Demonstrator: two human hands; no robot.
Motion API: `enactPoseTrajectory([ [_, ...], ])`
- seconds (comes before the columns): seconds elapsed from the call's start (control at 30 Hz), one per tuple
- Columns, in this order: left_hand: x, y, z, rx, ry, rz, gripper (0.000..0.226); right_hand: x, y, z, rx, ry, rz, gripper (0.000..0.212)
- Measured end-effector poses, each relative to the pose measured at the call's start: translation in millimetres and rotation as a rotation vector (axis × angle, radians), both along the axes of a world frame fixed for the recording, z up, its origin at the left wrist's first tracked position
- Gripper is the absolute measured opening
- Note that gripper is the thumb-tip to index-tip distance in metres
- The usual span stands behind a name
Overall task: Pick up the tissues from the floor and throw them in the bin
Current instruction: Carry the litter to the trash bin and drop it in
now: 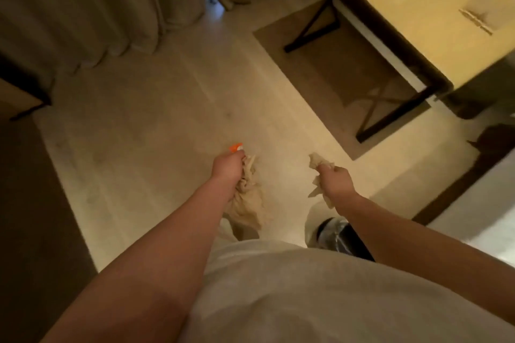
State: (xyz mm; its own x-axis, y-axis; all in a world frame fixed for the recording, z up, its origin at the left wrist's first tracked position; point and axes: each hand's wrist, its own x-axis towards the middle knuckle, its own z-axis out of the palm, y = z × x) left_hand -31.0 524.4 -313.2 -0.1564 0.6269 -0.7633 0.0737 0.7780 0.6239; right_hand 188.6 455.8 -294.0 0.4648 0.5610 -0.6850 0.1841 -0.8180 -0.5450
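Note:
My left hand (227, 166) is closed around a large bunch of crumpled pale tissues (248, 200) that hangs below the fist; a small orange and white scrap (236, 147) shows at the knuckles. My right hand (335, 181) grips a smaller wad of tissues (317, 161), which sticks out above and below the fist. The bin (338, 237), dark with a shiny clear liner, stands on the floor just under my right forearm, partly hidden by the arm and my shirt. Both hands hover above the pale floor.
A desk (404, 14) with dark crossed legs stands at the right over a brown rug (328, 69). Long curtains (97, 8) hang along the far side. Dark furniture edges sit at the left (25, 97) and right (490, 147).

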Motion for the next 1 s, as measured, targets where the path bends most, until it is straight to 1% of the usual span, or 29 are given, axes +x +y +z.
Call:
enactPoseTrajectory([
  [0.07, 50.5, -19.5, -10.2, -0.025, 0.001, -0.119, 0.029, 45.7, -41.0, -2.3, -0.025, -0.011, -0.118, 0.033],
  [0.13, 96.6, -37.2, -15.8, -0.066, 0.006, -0.221, 0.031, 84.1, -80.2, -6.2, -0.048, -0.009, -0.233, 0.035],
  [0.23, 153.6, -59.8, -9.8, -0.134, -0.01, -0.331, 0.028, 123.0, -128.0, -17.9, -0.091, 0.033, -0.392, 0.036],
  [0.3, 184.7, -69.5, -13.9, -0.193, 0.01, -0.426, 0.029, 139.5, -151.3, -26.0, -0.079, 0.088, -0.534, 0.038],
  [0.37, 212.7, -77.1, -24.9, -0.238, 0.043, -0.512, 0.037, 151.2, -170.6, -33.2, -0.094, 0.139, -0.674, 0.044],
  [0.4, 226.0, -81.0, -30.9, -0.262, 0.056, -0.551, 0.036, 155.0, -178.8, -36.2, -0.109, 0.162, -0.738, 0.047],
  [0.47, 249.2, -91.0, -39.1, -0.309, 0.059, -0.623, 0.023, 161.0, -193.1, -45.9, -0.114, 0.202, -0.846, 0.049],
  [0.53, 269.6, -98.8, -50.1, -0.368, 0.048, -0.676, 0.026, 166.9, -200.9, -58.0, -0.11, 0.229, -0.929, 0.048],
  [0.6, 289.9, -105.9, -69.7, -0.404, 0.066, -0.762, 0.032, 171.7, -205.1, -73.3, -0.113, 0.234, -0.958, 0.042],
  [0.67, 307.7, -113.0, -91.3, -0.429, 0.117, -0.876, 0.033, 176.2, -208.7, -96.5, -0.109, 0.243, -0.973, 0.035],
  [0.8, 335.1, -129.1, -159.2, -0.503, 0.24, -1.084, 0.043, 188.2, -215.1, -153.8, -0.124, 0.23, -0.929, 0.035],
  [0.9, 353.7, -145.3, -216.1, -0.533, 0.252, -1.185, 0.031, 198.7, -223.1, -209.8, -0.112, 0.218, -0.917, 0.024],
  [0.93, 361.4, -150.3, -237.4, -0.519, 0.304, -1.242, 0.03, 202.2, -226.2, -230.2, -0.104, 0.213, -0.911, 0.021],
  [1.0, 373.4, -158.8, -277.4, -0.558, 0.342, -1.326, 0.032, 206.5, -232.9, -272.5, -0.099, 0.219, -0.909, 0.025],
])
